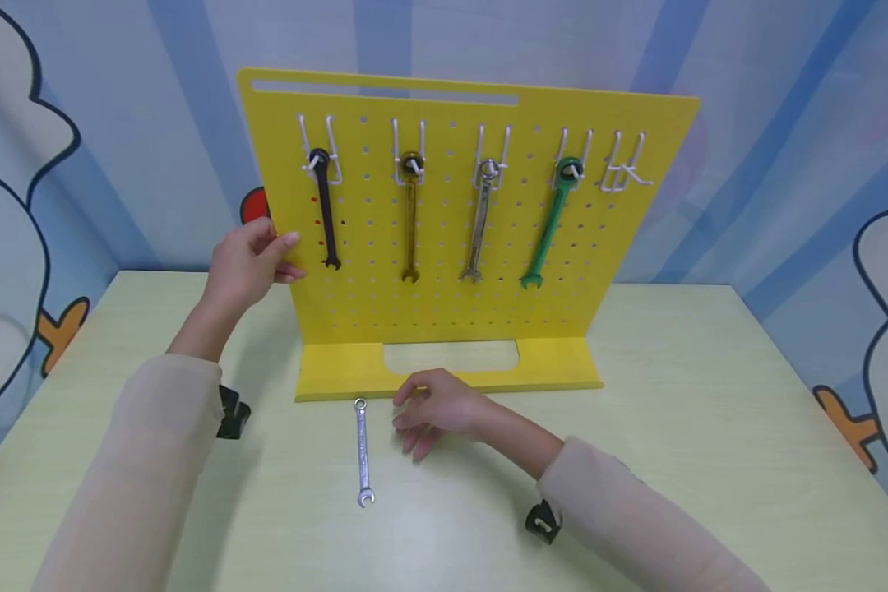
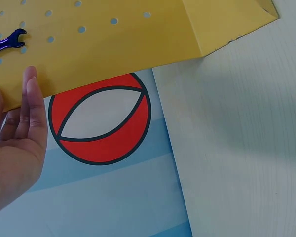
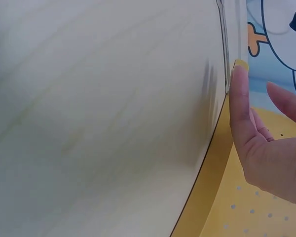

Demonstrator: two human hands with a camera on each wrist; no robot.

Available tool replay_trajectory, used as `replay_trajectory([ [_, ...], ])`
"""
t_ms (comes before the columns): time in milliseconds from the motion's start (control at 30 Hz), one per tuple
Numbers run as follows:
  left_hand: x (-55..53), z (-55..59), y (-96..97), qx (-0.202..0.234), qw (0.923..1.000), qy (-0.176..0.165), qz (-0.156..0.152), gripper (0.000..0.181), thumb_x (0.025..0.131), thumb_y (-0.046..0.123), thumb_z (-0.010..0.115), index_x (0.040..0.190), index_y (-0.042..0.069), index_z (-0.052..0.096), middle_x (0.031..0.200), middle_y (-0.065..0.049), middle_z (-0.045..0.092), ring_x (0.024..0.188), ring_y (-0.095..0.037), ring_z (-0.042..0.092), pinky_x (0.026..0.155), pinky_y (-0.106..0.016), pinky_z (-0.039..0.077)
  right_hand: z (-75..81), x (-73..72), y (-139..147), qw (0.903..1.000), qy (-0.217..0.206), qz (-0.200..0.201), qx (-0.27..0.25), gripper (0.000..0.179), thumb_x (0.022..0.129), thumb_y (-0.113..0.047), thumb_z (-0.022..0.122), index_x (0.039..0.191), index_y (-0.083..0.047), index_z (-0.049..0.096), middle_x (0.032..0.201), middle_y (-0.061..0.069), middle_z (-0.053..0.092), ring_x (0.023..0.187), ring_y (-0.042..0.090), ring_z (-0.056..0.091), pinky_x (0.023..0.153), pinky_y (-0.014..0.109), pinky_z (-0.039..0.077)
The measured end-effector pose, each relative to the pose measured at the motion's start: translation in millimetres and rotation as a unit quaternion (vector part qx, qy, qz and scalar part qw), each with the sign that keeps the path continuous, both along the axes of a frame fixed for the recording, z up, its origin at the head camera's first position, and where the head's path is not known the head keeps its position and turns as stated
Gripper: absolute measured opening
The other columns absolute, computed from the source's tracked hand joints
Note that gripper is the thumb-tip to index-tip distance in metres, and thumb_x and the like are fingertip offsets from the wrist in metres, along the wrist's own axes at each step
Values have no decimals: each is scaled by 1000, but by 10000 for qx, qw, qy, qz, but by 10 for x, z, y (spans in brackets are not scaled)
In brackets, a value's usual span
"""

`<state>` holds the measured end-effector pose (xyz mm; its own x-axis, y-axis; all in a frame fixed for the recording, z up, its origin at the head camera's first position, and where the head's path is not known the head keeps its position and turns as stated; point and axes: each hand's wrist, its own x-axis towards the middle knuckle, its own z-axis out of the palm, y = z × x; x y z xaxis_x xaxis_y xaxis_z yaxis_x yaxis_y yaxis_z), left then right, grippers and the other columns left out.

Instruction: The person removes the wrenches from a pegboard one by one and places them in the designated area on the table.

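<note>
My left hand (image 1: 247,259) holds the left edge of the yellow pegboard (image 1: 444,316), thumb on its front. In the left wrist view, the fingers (image 2: 35,106) lie along that edge near a dark wrench (image 2: 9,42). A silver combination wrench (image 1: 363,452) lies on the table before the board's base, ring end toward the board. Just right of it, my right hand (image 1: 440,409) is over the table with loosely bent fingers and nothing held. On the board's hooks hang a black wrench (image 1: 326,214), a gold-brown one (image 1: 411,222), a silver one (image 1: 479,226) and a green one (image 1: 549,230).
A white double hook (image 1: 623,168) at the board's right end carries no wrench. The board stands on a yellow base (image 1: 340,374) with a cutout, on a pale table (image 1: 681,395). Behind it hangs a blue patterned backdrop (image 1: 488,41).
</note>
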<state>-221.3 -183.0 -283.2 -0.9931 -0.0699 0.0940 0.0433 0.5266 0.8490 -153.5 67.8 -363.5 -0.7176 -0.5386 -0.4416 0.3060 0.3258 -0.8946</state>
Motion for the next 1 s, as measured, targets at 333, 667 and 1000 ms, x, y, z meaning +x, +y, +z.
replay_trajectory([
  [333, -5, -1, 6, -7, 10000, -55, 17, 35, 92, 35, 50, 90, 1, 41, 94, -15, 55, 68, -13, 66, 62, -19, 54, 93, -102, 205, 9999, 130, -99, 3, 32, 84, 5, 61, 112, 9, 47, 89, 26, 62, 70, 34, 65, 62, 45, 56],
  [667, 19, 10, -4, 20, 10000, -60, 16, 37, 91, 36, 50, 90, 1, 41, 95, -16, 54, 67, -13, 66, 60, -17, 53, 257, -217, 452, 9978, 555, -332, 127, 36, 84, 4, 60, 116, 9, 44, 98, 27, 60, 85, 39, 61, 71, 45, 55],
  [1000, 24, 16, 3, 64, 10000, -65, -15, 37, 90, 36, 51, 91, 0, 41, 97, -17, 55, 66, -12, 66, 60, -17, 53, 563, -382, 779, 9900, 1205, -651, 323, 36, 89, 0, 56, 122, 7, 42, 101, 19, 60, 95, 31, 58, 86, 47, 48],
])
